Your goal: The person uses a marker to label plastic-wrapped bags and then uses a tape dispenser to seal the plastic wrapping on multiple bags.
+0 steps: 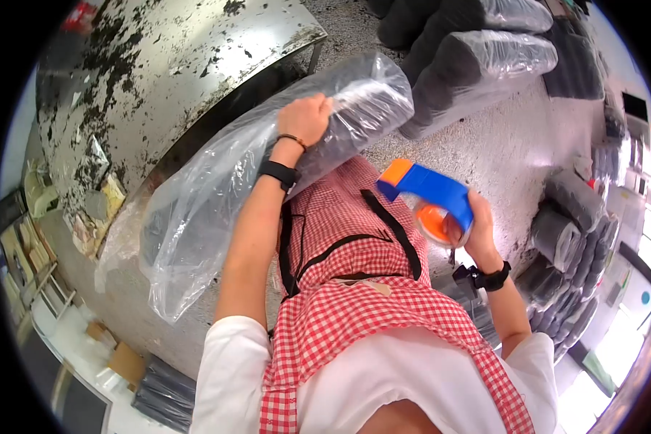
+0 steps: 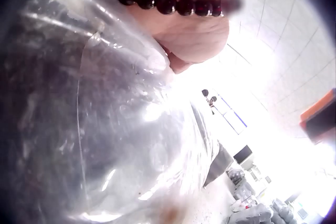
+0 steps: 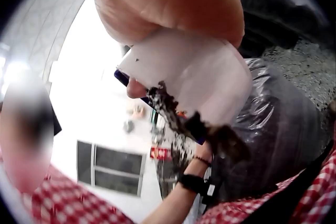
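Note:
A long dark roll in clear plastic point(image 1: 362, 108) lies slantwise in front of the person, its loose bag end point(image 1: 184, 239) trailing to the lower left. The left hand point(image 1: 305, 119) grips the plastic on top of the roll; in the left wrist view the hand point(image 2: 191, 40) has the gathered film point(image 2: 131, 124) bunched against it. Fingers of the right hand point(image 1: 479, 224) curl round a blue and orange tape dispenser point(image 1: 434, 186), held apart from the roll, to its right. In the right wrist view the tape roll's pale side point(image 3: 194, 71) shows under the right hand point(image 3: 173, 3), with dark scraps stuck to it.
A metal table point(image 1: 159, 65) strewn with black scraps stands at the upper left. More wrapped dark rolls point(image 1: 477, 72) lie on the floor at the upper right, and stacked grey bundles point(image 1: 564, 239) stand at the right. Cardboard point(image 1: 125, 364) is at the lower left.

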{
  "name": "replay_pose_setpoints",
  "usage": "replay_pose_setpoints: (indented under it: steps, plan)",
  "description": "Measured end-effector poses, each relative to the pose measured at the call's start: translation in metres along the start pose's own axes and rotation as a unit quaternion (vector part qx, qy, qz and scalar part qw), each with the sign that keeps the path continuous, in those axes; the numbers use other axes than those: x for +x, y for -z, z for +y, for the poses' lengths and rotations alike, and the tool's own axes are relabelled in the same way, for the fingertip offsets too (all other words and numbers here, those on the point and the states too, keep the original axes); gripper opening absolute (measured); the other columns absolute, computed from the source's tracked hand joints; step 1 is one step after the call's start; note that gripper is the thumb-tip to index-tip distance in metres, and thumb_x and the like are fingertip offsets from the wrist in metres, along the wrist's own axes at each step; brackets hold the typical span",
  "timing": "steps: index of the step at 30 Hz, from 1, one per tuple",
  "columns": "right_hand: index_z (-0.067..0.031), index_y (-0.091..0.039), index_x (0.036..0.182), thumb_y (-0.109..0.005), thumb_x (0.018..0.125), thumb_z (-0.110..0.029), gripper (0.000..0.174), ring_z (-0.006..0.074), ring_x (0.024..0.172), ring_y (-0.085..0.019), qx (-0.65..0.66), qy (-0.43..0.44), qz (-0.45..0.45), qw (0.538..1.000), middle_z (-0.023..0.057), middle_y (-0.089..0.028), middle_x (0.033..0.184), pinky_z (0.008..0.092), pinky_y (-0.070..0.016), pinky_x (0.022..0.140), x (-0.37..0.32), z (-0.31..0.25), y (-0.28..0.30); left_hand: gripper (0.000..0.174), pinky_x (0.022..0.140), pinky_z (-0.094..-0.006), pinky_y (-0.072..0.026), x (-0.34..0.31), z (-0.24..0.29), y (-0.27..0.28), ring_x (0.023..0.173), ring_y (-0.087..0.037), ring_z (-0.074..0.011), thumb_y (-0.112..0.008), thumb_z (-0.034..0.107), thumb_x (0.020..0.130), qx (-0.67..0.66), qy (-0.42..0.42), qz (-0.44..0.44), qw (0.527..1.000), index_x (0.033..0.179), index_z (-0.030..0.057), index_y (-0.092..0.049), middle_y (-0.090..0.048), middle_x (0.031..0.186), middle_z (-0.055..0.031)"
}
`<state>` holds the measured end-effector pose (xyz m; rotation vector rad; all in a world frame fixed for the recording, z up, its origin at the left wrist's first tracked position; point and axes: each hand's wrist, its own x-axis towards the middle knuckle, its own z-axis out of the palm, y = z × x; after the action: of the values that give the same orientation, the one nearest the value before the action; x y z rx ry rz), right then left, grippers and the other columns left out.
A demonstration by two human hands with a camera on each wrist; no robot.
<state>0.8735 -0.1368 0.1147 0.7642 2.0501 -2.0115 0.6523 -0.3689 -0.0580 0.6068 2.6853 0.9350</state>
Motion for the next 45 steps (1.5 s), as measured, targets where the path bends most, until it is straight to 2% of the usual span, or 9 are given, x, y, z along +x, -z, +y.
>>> replay_pose_setpoints:
  steps: [2,6,12,20,26,34,36,40,45]
  plan:
    - [-0.0025,-0.053,0.089,-0.042,0.097,-0.032,0.032,0.0133,0.048,-0.052,0.246,-0.054,-0.03,0.967,0.0047,-0.053,0.062,0.0262,-0.0445,0.046,0.001,0.013,0.011,0.038,0.065,-0.0501,-0.0458,-0.001,0.003,0.0,0.076,-0.06,-0.039,-0.041,0.042,0.092,0.01,0.005,-0.009,1.0,0.081,0.0091,-0.058,-0.064,0.081,-0.0171]
    - [-0.0008,-0.053,0.093,-0.048,0.095,-0.033,0.033,0.0127,0.056,-0.057,0.126,0.139,0.027,0.982,0.0064,-0.059,0.077,0.0269,-0.049,0.051,0.079,-0.038,-0.046,0.034,0.061,-0.0484,-0.0456,-0.045,0.039,-0.039,0.072,-0.059,-0.0369,-0.045,0.038,0.09,-0.004,-0.018,-0.011,1.0,0.078,0.0087,-0.056,-0.062,0.076,-0.0156]
    - [0.0023,-0.059,0.1,-0.053,0.092,-0.036,0.04,0.0114,0.071,-0.058,-0.07,-0.026,-0.009,0.997,0.0046,-0.059,0.071,0.028,-0.0466,0.063,0.2,0.024,-0.091,0.027,0.056,-0.0441,-0.0482,-0.098,0.078,-0.091,0.067,-0.062,-0.0308,-0.053,0.033,0.086,-0.036,-0.039,0.053,0.997,0.077,0.0079,-0.057,-0.062,0.071,-0.0123]
    - [0.0023,-0.057,0.088,-0.055,0.091,-0.03,0.032,0.0082,0.064,-0.053,-0.103,0.021,-0.001,0.994,0.0029,-0.059,0.074,0.0249,-0.0415,0.055,0.054,0.018,-0.032,0.032,0.057,-0.0462,-0.0483,-0.075,0.063,-0.076,0.065,-0.062,-0.0345,-0.051,0.036,0.087,-0.014,-0.018,0.052,0.998,0.074,0.0072,-0.059,-0.063,0.071,-0.0142]
    - [0.0023,-0.058,0.099,-0.059,0.084,-0.019,0.026,0.0215,0.062,-0.062,-0.318,0.0,0.009,0.948,0.0162,-0.06,0.071,0.0339,-0.0459,0.057,-0.074,0.167,0.058,0.034,0.058,-0.0478,-0.0458,-0.046,0.042,-0.048,0.069,-0.06,-0.0374,-0.051,0.038,0.087,-0.001,-0.024,0.05,0.998,0.076,0.0079,-0.058,-0.063,0.073,-0.015]
    - [-0.0016,-0.06,0.101,-0.052,0.085,-0.049,0.05,0.0424,0.075,-0.063,-0.537,-0.095,0.026,0.838,0.0247,-0.064,0.082,0.0477,-0.0503,0.067,0.047,0.242,0.012,0.034,0.06,-0.0459,-0.0455,-0.076,0.056,-0.062,0.073,-0.06,-0.036,-0.05,0.038,0.088,0.011,-0.039,0.04,0.998,0.083,0.0068,-0.06,-0.063,0.076,-0.0149]
    - [-0.0016,-0.061,0.1,-0.054,0.084,-0.049,0.051,0.0433,0.076,-0.063,-0.511,-0.126,0.075,0.847,0.0246,-0.065,0.083,0.0486,-0.0498,0.066,0.032,0.226,0.055,0.031,0.068,-0.0446,-0.0454,-0.081,0.063,-0.059,0.09,-0.059,-0.0343,-0.054,0.036,0.087,-0.003,0.026,-0.032,0.999,0.084,0.0066,-0.061,-0.063,0.094,-0.0153]
    - [-0.0023,-0.059,0.097,-0.054,0.092,-0.032,0.031,0.0082,0.057,-0.057,-0.073,-0.117,0.047,0.989,0.0028,-0.062,0.07,0.0227,-0.0451,0.051,0.017,0.164,0.141,0.048,0.097,-0.0505,-0.0315,-0.057,0.059,-0.056,0.127,-0.033,-0.0385,-0.065,0.041,0.076,0.043,-0.091,0.005,0.995,0.111,0.0081,-0.058,-0.039,0.136,-0.0179]
    - [0.0026,-0.055,0.103,-0.05,0.092,-0.035,0.04,0.0127,0.045,-0.054,0.087,-0.083,-0.044,0.992,0.0067,-0.058,0.063,0.0224,-0.0436,0.043,0.053,0.071,0.179,0.105,0.112,-0.0458,-0.0089,-0.009,0.036,-0.052,0.142,-0.006,-0.0325,-0.069,0.059,0.066,-0.055,0.054,-0.336,0.939,0.145,0.0067,-0.023,-0.011,0.152,-0.0196]
